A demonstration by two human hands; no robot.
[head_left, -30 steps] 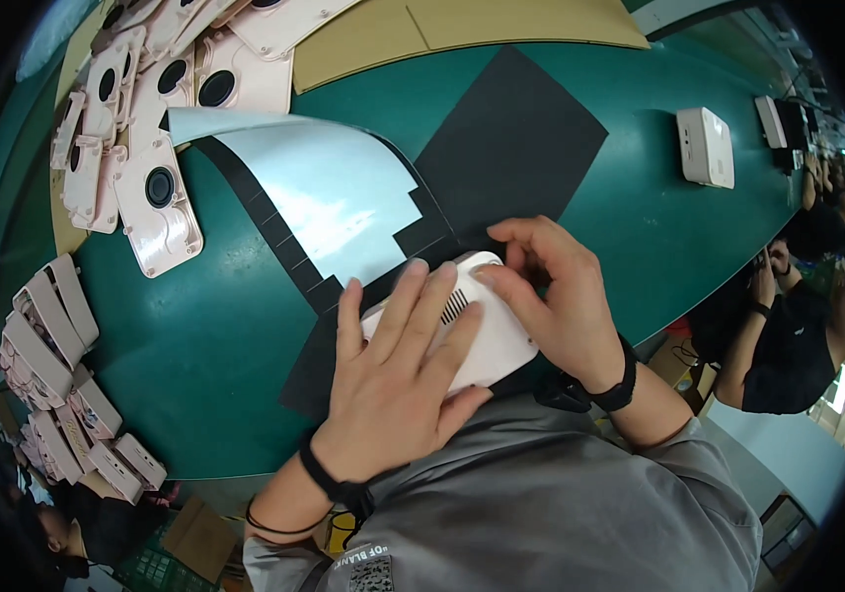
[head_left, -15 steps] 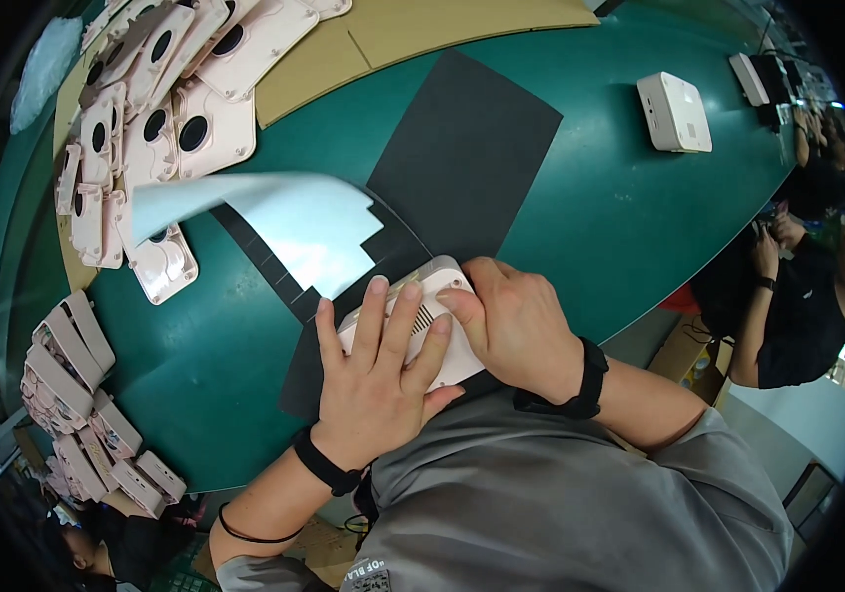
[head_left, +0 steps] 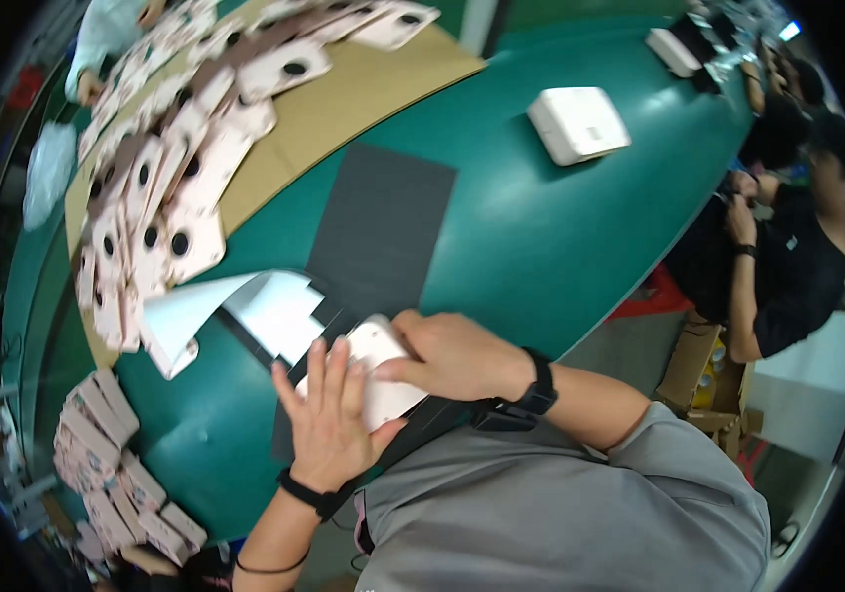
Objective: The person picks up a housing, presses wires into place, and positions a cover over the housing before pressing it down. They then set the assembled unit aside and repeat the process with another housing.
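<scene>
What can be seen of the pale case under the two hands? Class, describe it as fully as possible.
The pale case is pinkish-white, smooth and plastic-looking, with rounded corners and a small dark spot near its far end. It lies flat but angled on black sheeting, close to the person's body. The left hand spreads its fingers over the left part; the right hand holds the right edge, thumb on top. Blur hides finer detail.
</scene>
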